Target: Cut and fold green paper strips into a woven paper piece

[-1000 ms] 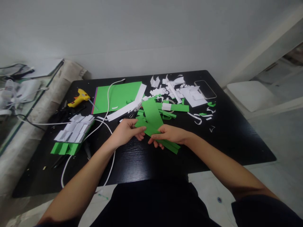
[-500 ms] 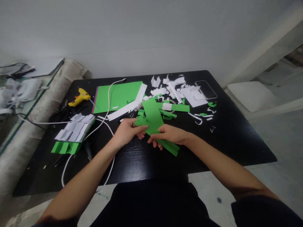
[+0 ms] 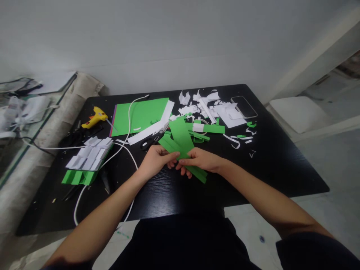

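Observation:
Green paper strips (image 3: 180,135) are held above the near middle of the table, one crossing over others that slant down to the right. My left hand (image 3: 157,159) pinches their left side, thumb on top. Close beside it, my right hand (image 3: 201,159) grips the strips with its thumb on top and fingers curled beneath. The thumbs nearly meet, and the hands hide part of the strips. Just beyond my left hand lie black-handled scissors (image 3: 149,143), partly covered by paper.
A yellow glue gun (image 3: 97,117) and a folded white-and-green paper piece (image 3: 90,153) lie left. Behind are green sheets (image 3: 146,112), with a white cable (image 3: 129,116) across them. White paper scraps (image 3: 208,105) and a phone (image 3: 244,107) are at the back right of the black table (image 3: 275,161).
The lower ends of the slanting green strips have shifted slightly left and up. My left thumb has slid a little to the right, nearer my right hand.

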### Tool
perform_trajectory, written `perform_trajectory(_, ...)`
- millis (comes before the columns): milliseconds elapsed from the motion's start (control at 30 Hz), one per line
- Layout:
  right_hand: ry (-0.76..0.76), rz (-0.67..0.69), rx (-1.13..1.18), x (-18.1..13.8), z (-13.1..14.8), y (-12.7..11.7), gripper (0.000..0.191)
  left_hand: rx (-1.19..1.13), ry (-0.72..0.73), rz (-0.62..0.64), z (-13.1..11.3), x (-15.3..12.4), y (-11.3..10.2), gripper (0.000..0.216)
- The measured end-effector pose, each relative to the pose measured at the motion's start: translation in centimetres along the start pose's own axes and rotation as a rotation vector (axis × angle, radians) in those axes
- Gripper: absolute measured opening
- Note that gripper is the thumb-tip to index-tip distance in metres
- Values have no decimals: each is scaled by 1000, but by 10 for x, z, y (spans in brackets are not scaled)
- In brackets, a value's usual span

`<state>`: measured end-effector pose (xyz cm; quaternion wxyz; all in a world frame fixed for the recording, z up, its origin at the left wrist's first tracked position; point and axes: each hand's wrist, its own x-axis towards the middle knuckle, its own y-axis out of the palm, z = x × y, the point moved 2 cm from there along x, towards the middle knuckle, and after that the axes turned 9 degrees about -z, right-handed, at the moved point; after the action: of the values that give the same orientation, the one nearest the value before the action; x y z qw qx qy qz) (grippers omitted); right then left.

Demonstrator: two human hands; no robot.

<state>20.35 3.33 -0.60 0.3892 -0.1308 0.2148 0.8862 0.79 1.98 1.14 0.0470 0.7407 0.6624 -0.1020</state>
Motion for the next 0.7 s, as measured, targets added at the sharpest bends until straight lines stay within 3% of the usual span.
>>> perform_trajectory(167, 20, 17, -4, -2, 1, 3, 46, 119, 49, -12, -3, 3, -8, 32)
perform_trajectory(467, 51, -2, -10, -2, 2, 2, 50, 106, 89, -93, -7, 5, -17, 29)
perform_trajectory(700, 36, -19, 2, -1, 1, 4, 51, 103, 64, 21, -3, 1, -4, 30)
